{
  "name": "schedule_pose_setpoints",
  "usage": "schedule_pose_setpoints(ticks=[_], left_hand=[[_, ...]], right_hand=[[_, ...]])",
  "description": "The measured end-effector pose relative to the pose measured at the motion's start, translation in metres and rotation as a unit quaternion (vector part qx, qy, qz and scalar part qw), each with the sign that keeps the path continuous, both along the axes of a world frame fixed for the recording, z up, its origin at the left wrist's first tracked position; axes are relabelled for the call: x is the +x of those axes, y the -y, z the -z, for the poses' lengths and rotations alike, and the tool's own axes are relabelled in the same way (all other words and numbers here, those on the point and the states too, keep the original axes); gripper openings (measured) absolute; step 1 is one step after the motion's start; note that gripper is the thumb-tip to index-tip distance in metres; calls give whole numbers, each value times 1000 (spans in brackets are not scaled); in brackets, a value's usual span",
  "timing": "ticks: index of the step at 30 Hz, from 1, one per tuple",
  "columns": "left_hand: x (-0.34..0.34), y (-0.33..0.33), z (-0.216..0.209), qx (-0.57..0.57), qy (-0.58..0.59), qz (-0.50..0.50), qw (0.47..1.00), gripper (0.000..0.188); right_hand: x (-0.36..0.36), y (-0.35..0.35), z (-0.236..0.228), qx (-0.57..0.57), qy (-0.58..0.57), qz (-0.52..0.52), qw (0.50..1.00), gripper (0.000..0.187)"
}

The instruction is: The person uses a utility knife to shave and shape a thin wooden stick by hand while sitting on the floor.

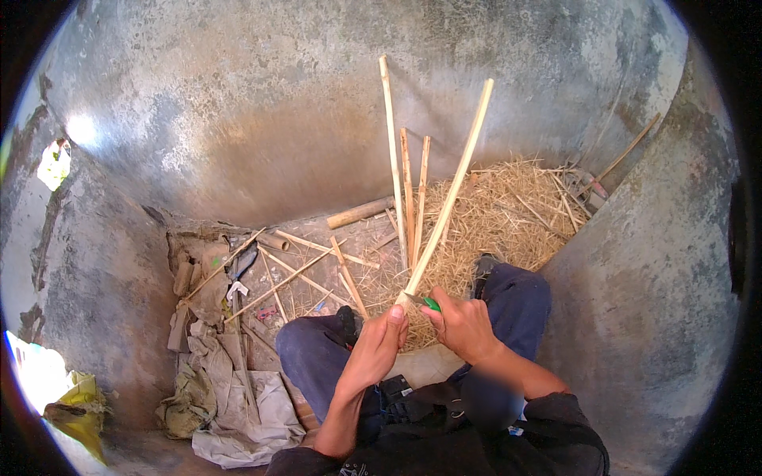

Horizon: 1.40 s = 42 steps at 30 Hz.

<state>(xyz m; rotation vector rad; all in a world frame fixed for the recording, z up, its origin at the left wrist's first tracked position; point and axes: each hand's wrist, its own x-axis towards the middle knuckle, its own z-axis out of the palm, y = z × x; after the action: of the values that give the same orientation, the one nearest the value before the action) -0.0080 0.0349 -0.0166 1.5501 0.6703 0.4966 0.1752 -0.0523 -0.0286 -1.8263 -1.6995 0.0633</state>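
Note:
A long pale strip of split bamboo [454, 190] slants up and away from me, leaning to the right. My left hand [385, 339] is closed round its near end, thumb along the top. In the fist of my right hand [464, 325] is a knife [431, 304] with a green handle. Its blade lies against the strip just beyond my left thumb and is mostly hidden. Beyond my hands, a tall bamboo strip [391, 151] and two shorter brownish strips [407, 190] stand upright near the wall.
Wood shavings [516, 206] heap up at the far right. Loose strips [298, 274] and a bamboo pole [361, 213] lie on the floor. Crumpled sacking [246, 412] is at the left. Grey walls [262, 103] enclose me; my bent knees [305, 357] flank my hands.

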Motion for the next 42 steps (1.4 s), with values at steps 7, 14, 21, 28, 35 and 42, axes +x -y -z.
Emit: schedule_pose_setpoints(ticks=[7, 14, 21, 28, 35, 42], left_hand=[[0, 3, -3, 55, -36, -25, 998, 51], [-12, 2, -7, -138, 18, 60, 989, 56], [-21, 7, -9, -210, 23, 79, 974, 55], [-21, 1, -10, -204, 28, 58, 977, 56], [-16, 5, -17, -172, 19, 52, 984, 58], [-17, 7, -18, -115, 10, 65, 991, 60]], right_hand=[[0, -3, 0, 43, -10, -1, 999, 26], [18, -6, -11, 122, 13, 3, 992, 36], [56, -8, -41, 152, -253, 21, 955, 40], [43, -1, -35, 139, -104, -119, 978, 30], [23, 0, -21, 142, -51, -137, 979, 30], [22, -2, -21, 147, -76, -124, 978, 29]])
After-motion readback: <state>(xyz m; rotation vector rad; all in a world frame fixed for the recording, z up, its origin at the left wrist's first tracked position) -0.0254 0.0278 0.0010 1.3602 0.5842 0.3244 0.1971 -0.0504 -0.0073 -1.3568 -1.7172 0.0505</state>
